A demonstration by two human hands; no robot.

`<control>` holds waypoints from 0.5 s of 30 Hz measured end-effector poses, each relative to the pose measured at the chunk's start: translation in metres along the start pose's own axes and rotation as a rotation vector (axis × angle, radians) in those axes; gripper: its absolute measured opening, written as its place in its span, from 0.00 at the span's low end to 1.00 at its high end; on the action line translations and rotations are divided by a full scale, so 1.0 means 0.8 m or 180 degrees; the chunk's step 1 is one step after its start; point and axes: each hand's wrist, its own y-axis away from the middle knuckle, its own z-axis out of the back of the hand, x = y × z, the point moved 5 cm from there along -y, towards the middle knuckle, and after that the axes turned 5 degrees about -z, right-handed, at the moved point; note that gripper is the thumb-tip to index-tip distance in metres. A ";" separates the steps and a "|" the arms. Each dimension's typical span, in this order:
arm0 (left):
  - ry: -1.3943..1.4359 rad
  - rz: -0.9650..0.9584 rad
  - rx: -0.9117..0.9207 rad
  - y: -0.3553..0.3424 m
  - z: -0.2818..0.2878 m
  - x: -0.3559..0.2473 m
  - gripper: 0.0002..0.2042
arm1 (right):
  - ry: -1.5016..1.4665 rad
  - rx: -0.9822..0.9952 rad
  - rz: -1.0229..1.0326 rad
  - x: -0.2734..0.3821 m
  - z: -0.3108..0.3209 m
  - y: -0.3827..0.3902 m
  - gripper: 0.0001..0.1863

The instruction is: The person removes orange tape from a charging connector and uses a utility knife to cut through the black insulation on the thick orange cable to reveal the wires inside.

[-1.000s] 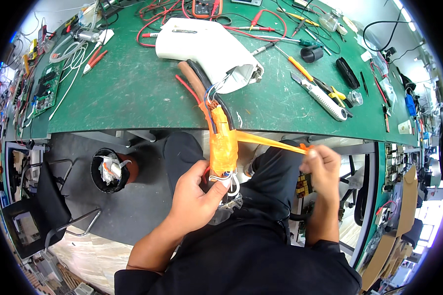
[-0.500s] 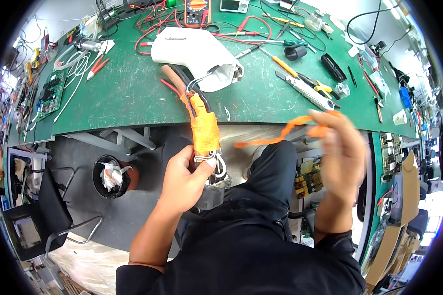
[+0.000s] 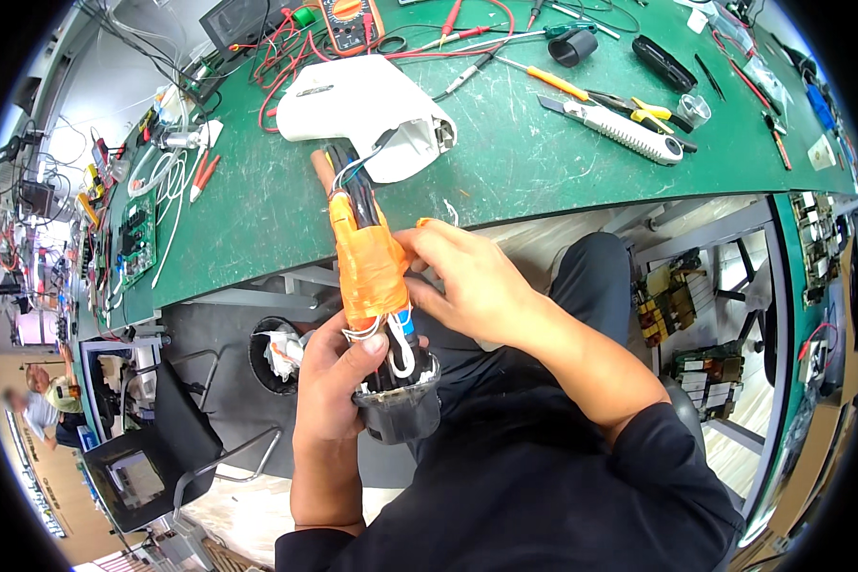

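Right hand (image 3: 472, 281) is coming back in, pressing orange tape (image 3: 370, 262) onto the pack (image 3: 377, 305); left hand (image 3: 338, 377) is wrapped tight round its black base (image 3: 400, 410); probably heavy and stiff, so grab low.

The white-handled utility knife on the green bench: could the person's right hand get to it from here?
Probably yes: the white-handled utility knife lies uncovered on the green bench, but the right hand is pressed on the orange-taped cable bundle.

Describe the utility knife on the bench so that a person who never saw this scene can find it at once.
Start at the green workbench and go to its right part, past the white plastic housing. The utility knife lies flat there, slanting down to the right beside yellow-handled cutters. Its long pale grey ribbed body and bare pointed blade set it apart from the thin orange-handled screwdriver above it.
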 end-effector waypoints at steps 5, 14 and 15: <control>0.0057 -0.0017 0.0005 0.000 0.002 0.000 0.22 | 0.0277 -0.0136 0.0403 0.000 0.016 -0.010 0.07; -0.0066 -0.0064 -0.0014 0.000 0.004 0.018 0.21 | 0.0495 -0.0593 0.0142 0.004 0.060 0.020 0.03; -0.0080 -0.0059 -0.0074 0.001 0.002 0.020 0.20 | 0.0490 -0.0641 0.0117 0.006 0.063 0.022 0.03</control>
